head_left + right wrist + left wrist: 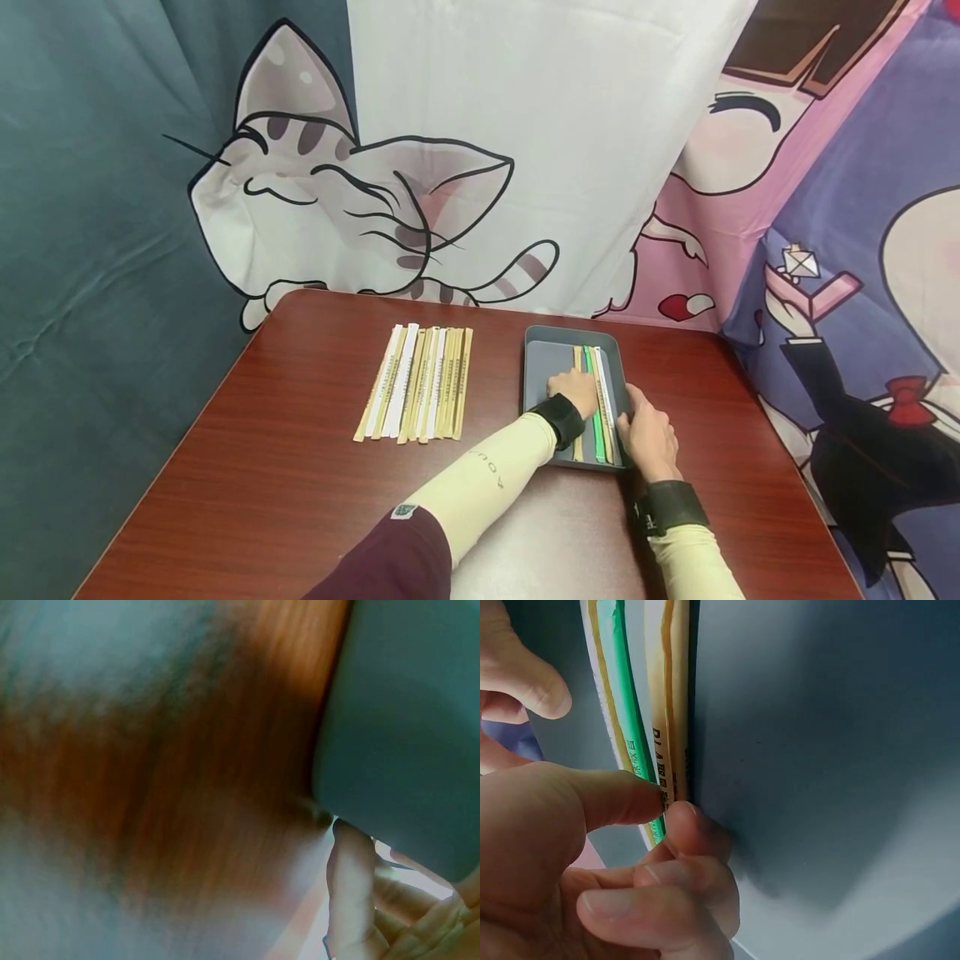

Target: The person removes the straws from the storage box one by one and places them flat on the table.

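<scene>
My left hand (pixel 573 392) reaches into a grey tray (pixel 534 367) and pinches a tan paper-wrapped straw (pixel 671 690) between thumb and index finger. The other fingers curl below it. Beside that straw, a green-wrapped straw (pixel 599 433) and white and tan wrapped straws (pixel 604 392) lie lengthwise along the tray's right side. My right hand (pixel 651 437) grips the tray's right wall, thumb at the rim and fingers along the outside. In the right wrist view, fingers (pixel 352 889) press at the tray's edge, and part of that hand is cut off.
Several tan and white wrapped straws (pixel 416 383) lie side by side on the brown table (pixel 285 467), left of the tray. Behind the table hangs a cloth (pixel 570 150) with cartoon drawings. The tray's left part shows bare grey floor.
</scene>
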{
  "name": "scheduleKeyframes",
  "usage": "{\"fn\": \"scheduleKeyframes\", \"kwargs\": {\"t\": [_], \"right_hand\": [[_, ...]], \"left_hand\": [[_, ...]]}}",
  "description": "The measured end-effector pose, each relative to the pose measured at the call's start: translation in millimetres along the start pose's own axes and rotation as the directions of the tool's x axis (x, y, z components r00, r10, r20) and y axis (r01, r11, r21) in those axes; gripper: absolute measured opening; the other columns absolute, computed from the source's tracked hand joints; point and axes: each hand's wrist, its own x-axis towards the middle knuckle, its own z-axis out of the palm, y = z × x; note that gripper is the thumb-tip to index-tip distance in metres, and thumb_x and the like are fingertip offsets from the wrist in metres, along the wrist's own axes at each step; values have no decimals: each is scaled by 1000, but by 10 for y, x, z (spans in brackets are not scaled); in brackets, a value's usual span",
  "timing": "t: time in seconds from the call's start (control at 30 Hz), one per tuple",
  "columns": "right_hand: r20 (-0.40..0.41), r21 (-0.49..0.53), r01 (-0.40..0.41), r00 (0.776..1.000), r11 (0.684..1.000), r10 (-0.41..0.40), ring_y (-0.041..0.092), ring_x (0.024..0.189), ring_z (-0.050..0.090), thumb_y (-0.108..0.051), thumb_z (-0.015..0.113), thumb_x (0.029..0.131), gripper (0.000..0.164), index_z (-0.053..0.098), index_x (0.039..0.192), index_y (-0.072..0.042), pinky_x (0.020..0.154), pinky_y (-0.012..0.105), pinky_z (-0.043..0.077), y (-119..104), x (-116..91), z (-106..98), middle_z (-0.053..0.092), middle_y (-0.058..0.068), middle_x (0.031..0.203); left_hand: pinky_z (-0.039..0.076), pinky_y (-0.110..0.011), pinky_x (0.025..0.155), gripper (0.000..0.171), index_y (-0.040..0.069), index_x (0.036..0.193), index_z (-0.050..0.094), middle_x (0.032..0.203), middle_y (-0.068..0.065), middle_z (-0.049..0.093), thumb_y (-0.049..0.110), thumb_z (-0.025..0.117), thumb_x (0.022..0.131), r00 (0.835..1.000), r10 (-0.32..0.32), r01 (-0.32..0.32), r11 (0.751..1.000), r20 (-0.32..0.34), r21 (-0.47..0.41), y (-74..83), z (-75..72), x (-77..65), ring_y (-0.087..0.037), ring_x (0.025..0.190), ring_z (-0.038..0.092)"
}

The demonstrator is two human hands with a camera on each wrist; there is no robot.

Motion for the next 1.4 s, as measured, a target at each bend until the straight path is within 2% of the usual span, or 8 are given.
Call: {"fn": "scheduleKeyframes", "kwargs": {"t": [0.4,0.67,0.87,1.03,1.2,1.4], "right_hand": [[5,0,2,1000,1000,-2,42,78,66,-14,57,95,56,47,150,-17,61,56,49,5,8,0,69,25,112],[24,8,-5,1000,1000,5,43,85,67,-13,57,96,56,46,151,-16,65,58,50,3,-19,31,67,26,120],[22,13,-5,1000,1000,5,47,92,67,-13,57,96,57,45,152,-15,69,60,50,2,-5,7,64,27,128],[19,11,-3,1000,1000,2,47,92,68,-14,57,97,56,46,152,-15,68,60,50,-2,4,-2,65,27,127],[26,15,0,1000,1000,-1,46,89,67,-13,57,97,57,45,152,-15,65,57,50,4,-3,-10,64,29,127],[39,16,14,999,1000,-15,47,86,67,-14,58,97,57,44,153,-14,62,56,49,19,-22,-35,63,31,128]], "left_hand": [[55,-40,56,13,21,98,79,95,-2,76,28,69,95,1000,5,-5,1000,-15,-21,-34,10,8,-19,76,71],[55,-40,57,12,21,89,76,94,-1,76,27,67,95,1000,6,-6,1000,-15,-26,-79,-2,-16,-19,76,71],[52,-40,51,20,17,78,68,85,-4,72,22,65,96,997,34,-38,997,-66,-63,-178,-224,-25,-18,65,65],[49,-38,47,19,16,79,66,82,-5,70,23,64,97,989,65,-74,995,-131,-63,-305,-455,-79,-17,61,61],[51,-37,50,17,15,88,74,81,-4,71,25,65,98,983,72,-83,995,-172,-59,-454,-677,-163,-17,62,63],[54,-37,59,21,14,107,75,88,-4,71,33,69,98,983,27,-36,998,-180,-47,-724,-878,-252,-20,72,68]]}}
